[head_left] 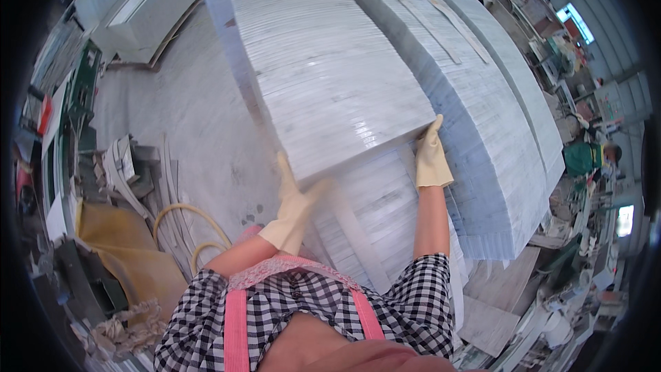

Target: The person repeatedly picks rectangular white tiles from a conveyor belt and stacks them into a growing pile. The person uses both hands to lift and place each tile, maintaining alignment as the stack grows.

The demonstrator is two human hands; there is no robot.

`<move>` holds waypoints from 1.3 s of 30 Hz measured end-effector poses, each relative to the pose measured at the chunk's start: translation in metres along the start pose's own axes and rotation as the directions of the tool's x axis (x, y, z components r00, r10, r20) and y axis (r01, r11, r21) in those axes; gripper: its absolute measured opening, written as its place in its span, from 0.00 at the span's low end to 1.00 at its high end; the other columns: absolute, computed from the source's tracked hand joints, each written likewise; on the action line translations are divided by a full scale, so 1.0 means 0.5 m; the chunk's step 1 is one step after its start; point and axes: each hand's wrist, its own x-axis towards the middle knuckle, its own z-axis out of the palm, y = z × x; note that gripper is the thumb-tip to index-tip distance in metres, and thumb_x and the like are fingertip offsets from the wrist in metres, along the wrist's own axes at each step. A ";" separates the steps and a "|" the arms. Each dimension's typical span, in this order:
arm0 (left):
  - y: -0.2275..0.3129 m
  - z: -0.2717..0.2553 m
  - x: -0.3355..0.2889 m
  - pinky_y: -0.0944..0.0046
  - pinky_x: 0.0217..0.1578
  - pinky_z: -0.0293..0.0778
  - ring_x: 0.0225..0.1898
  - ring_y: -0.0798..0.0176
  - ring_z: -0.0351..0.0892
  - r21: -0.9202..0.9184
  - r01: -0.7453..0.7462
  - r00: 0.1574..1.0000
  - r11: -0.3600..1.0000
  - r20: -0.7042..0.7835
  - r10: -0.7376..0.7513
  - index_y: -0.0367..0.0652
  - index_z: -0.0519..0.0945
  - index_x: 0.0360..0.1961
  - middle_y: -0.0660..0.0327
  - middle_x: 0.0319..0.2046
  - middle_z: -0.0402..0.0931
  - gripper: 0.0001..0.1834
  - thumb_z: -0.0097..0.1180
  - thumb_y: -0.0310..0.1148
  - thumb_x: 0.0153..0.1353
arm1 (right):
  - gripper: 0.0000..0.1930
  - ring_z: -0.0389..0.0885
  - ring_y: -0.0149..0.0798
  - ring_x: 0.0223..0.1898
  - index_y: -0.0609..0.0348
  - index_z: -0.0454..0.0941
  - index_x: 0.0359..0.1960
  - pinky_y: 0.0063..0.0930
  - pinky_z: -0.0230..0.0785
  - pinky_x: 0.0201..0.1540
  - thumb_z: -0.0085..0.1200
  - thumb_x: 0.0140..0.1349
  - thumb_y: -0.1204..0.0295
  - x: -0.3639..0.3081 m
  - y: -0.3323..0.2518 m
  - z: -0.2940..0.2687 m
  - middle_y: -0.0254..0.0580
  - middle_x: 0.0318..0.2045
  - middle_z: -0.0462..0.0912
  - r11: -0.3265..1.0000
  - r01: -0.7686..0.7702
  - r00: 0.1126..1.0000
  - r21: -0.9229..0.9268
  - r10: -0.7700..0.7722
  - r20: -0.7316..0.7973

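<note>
A pale grey-white stone slab [354,114] lies foremost on a long row of similar thin slabs, its glossy face turned up toward me. My left hand [292,210], in a cream rubber glove, is at the slab's near left corner. Its thumb lies along the left edge, and its fingers are blurred below the near edge. At the near right corner is my right hand [432,157], also gloved, with the thumb up on the corner and the other fingers mostly hidden behind the edge. Below the slab's near edge is a lower layer of pale stone strips [375,189].
Two more long rows of slabs [475,114] stand close on my right, with thin strips [451,17] on top. A yellow hose [186,208] and a brown-yellow sheet [120,248] lie at left. Large white blocks [148,10] stand far left. Other people are at far right.
</note>
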 end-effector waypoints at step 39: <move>-0.393 -0.195 0.167 0.57 0.46 0.77 0.47 0.54 0.83 0.436 -0.119 0.855 0.892 0.502 -0.131 0.34 0.81 0.52 0.47 0.46 0.83 0.23 0.61 0.40 0.61 | 0.23 0.65 0.22 0.21 0.63 0.85 0.42 0.20 0.63 0.29 0.45 0.76 0.55 -1.056 -0.055 0.007 0.26 0.15 0.68 0.974 -0.227 0.347 0.002 0.083 -0.934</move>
